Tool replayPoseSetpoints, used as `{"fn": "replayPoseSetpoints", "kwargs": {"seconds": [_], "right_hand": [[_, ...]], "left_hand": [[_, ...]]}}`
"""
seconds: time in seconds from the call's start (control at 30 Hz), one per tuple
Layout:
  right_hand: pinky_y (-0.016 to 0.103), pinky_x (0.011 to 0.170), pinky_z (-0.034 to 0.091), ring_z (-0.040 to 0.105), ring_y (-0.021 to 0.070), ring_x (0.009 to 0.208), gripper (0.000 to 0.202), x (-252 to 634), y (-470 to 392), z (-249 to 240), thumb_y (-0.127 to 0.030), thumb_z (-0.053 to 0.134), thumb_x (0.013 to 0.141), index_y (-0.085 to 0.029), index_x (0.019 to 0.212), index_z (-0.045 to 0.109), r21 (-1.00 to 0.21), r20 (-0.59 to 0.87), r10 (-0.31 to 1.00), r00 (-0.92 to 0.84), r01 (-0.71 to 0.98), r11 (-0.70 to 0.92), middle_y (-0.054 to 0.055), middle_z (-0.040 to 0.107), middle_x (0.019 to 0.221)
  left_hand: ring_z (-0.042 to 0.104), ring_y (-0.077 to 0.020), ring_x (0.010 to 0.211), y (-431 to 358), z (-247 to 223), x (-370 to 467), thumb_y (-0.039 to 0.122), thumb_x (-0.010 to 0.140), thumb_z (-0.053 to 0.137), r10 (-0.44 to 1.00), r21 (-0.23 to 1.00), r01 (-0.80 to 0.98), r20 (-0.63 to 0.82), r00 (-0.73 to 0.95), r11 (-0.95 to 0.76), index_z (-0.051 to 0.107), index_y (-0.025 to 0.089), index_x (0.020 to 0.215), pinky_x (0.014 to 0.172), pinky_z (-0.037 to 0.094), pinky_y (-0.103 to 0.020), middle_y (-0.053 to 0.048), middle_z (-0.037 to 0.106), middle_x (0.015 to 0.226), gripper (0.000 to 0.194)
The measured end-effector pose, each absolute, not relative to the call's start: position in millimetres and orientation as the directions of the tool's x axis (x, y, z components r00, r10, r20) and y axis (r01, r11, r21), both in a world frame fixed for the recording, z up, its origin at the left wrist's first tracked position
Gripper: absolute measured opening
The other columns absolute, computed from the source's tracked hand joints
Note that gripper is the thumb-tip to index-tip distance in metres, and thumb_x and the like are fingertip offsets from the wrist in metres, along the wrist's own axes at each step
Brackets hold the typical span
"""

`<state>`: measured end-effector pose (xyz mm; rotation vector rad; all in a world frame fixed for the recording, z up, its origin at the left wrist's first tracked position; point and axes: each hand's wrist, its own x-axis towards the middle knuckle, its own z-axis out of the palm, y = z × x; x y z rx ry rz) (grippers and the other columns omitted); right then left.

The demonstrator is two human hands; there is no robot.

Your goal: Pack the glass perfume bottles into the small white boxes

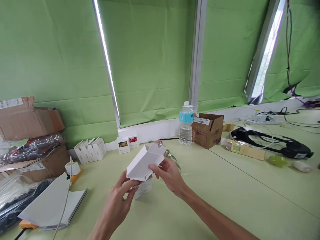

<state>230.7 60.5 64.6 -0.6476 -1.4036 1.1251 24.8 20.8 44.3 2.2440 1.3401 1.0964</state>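
A small white cardboard box (143, 165), partly folded with its flaps sticking out, is held up above the table in front of me. My left hand (117, 196) grips its lower left end, fingers bent around the edge. From the right, my right hand (170, 175) pinches the box's other side, thumb on the white face. Under the box, close to my left fingertips, shows a whitish piece with faint print (143, 189); whether it belongs to the box I cannot tell. Behind my right hand lies a shiny, partly hidden object (172, 157).
Several white small boxes (90, 150) and two picture boxes (123, 145) stand along the wall. Further right are a water bottle (186, 125), a brown carton (208, 130) and a black headset (287, 145). Packages (30, 121) and a white folder (53, 203) occupy the left.
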Motion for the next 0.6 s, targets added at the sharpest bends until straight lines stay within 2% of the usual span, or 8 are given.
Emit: {"fn": "replayPoseSetpoints", "kwargs": {"seconds": [0.1, 0.17, 0.27, 0.4, 0.6], "right_hand": [[0.03, 0.074, 0.052, 0.062, 0.0185, 0.086, 0.037, 232.4, 63.8, 61.5, -0.039, 0.069, 0.081, -0.019, 0.111, 0.061, -0.893, 0.434, 0.88, -0.19, -0.216, 0.394, 0.006, 0.068, 0.098], [0.035, 0.083, 0.051, 0.062, 0.0209, 0.092, 0.036, 233.6, 64.6, 60.4, -0.039, 0.068, 0.082, -0.02, 0.112, 0.061, -0.895, 0.439, 0.873, -0.21, -0.191, 0.404, 0.007, 0.068, 0.102], [0.036, 0.085, 0.05, 0.061, 0.0227, 0.097, 0.031, 235.0, 63.5, 60.0, -0.04, 0.067, 0.082, -0.021, 0.106, 0.064, -0.888, 0.46, 0.863, -0.21, -0.074, 0.455, 0.007, 0.068, 0.105], [0.034, 0.085, 0.05, 0.061, 0.0232, 0.099, 0.029, 236.7, 61.9, 61.0, -0.041, 0.066, 0.083, -0.022, 0.105, 0.064, -0.864, 0.486, 0.849, -0.206, 0.035, 0.503, 0.005, 0.068, 0.104], [0.032, 0.079, 0.047, 0.06, 0.0206, 0.088, 0.023, 240.8, 63.4, 64.1, -0.043, 0.062, 0.085, -0.022, 0.095, 0.062, -0.758, 0.55, 0.809, -0.209, 0.282, 0.588, 0.003, 0.066, 0.094]], "left_hand": [[0.061, -0.0226, 0.107, 21.7, 44.4, 24.4, 0.03, 0.093, 0.046, 0.832, 0.604, 0.585, 0.481, 0.274, -0.542, 0.071, 0.031, 0.099, 0.077, 0.059, -0.028, -0.005, 0.053, 0.129, 0.026], [0.06, -0.0237, 0.108, 22.9, 43.2, 23.6, 0.031, 0.093, 0.046, 0.83, 0.608, 0.576, 0.486, 0.274, -0.546, 0.07, 0.031, 0.102, 0.078, 0.059, -0.029, -0.006, 0.052, 0.132, 0.026], [0.06, -0.024, 0.109, 25.6, 40.2, 21.9, 0.033, 0.093, 0.045, 0.833, 0.629, 0.558, 0.487, 0.261, -0.542, 0.065, 0.031, 0.113, 0.076, 0.06, -0.03, -0.006, 0.049, 0.135, 0.028], [0.06, -0.0195, 0.105, 30.4, 38.0, 19.6, 0.033, 0.092, 0.048, 0.853, 0.701, 0.491, 0.469, 0.23, -0.518, 0.055, 0.033, 0.124, 0.075, 0.06, -0.027, -0.004, 0.051, 0.133, 0.032], [0.062, -0.0141, 0.095, 32.8, 36.9, 16.3, 0.032, 0.091, 0.052, 0.877, 0.745, 0.466, 0.439, 0.195, -0.477, 0.054, 0.029, 0.107, 0.082, 0.058, -0.029, 0.0, 0.061, 0.112, 0.017]]}}
